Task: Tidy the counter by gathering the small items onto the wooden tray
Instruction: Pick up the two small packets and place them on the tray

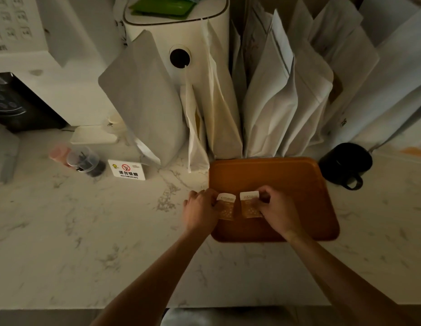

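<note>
A brown wooden tray [287,175] lies on the marble counter, right of centre. Over its front left part, my left hand [201,211] pinches a small brown-and-white sachet [227,207]. Beside it, my right hand [276,210] grips a second matching sachet [249,204]. The two sachets sit side by side, a narrow gap apart, and I cannot tell whether they rest on the tray or hover just above it. The far half of the tray is bare.
A black mug [346,164] stands right of the tray. A no-smoking sign [127,172] and a clear plastic cup [83,160] sit at the left. White paper bags [270,102] and a white appliance [179,43] crowd the back.
</note>
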The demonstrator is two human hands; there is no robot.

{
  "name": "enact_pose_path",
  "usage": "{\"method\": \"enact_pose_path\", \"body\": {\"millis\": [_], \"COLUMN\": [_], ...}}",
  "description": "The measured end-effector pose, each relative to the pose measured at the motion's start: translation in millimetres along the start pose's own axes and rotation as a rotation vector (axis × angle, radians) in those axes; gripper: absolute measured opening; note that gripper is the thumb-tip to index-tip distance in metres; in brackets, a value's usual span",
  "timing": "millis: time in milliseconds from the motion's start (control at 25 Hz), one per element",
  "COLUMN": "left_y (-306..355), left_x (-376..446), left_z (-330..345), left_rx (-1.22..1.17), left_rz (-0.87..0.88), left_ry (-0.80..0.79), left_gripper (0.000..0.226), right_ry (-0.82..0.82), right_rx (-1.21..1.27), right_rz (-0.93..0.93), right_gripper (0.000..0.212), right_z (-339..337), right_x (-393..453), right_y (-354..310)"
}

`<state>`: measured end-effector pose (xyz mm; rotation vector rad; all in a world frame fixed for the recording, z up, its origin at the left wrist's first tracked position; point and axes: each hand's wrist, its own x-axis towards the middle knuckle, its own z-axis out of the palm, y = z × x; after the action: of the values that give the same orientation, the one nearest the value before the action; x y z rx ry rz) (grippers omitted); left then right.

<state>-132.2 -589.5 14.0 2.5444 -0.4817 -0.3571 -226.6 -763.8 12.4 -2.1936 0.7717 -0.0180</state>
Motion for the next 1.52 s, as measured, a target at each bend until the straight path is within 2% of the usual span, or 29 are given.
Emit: {"method": "enact_pose_path", "body": {"millis": [160,320,400,480,560,640,800,1120,1520], "left_y": [-3,-9,-13,-23,-35,-44,-49,-35,-11], "left_x": [-3,-11,-18,-27,-37,-44,-50,-46,0], "left_z": [10,12,11,9,8,8,10,11,1], "left_rx": [0.2,0.202,0.195,0.192,0.219,0.293,0.391,0.415,0.494], "left_rz": [0.131,0.168,0.258,0.442,0.601,0.664,0.687,0.66,0.579], "left_ry": [0.112,0.132,0.147,0.16,0.102,-0.009,-0.131,-0.079,-0.117], "left_gripper": [0.025,0.029,0.036,0.035,0.038,0.051,0.065,0.062,0.064], "right_ry": [0.109,0.131,0.193,0.224,0.172,0.081,-0.012,-0.019,-0.101], "right_rx": [-0.32,-0.403,-0.417,-0.463,-0.554,-0.619,-0.664,-0.656,-0.633], "right_rz": [-0.057,-0.062,-0.173,-0.373,-0.514,-0.571,-0.582,-0.56,-0.489], "right_gripper": [0.037,0.048,0.05,0.045,0.046,0.053,0.058,0.057,0.063], "right_z": [7,13,12,10,11,12,17,14,10], "right_x": [-7,-13,-19,-30,-45,-56,-63,-54,-6], "right_y": [3,7,8,14,26,36,39,28,6]}}
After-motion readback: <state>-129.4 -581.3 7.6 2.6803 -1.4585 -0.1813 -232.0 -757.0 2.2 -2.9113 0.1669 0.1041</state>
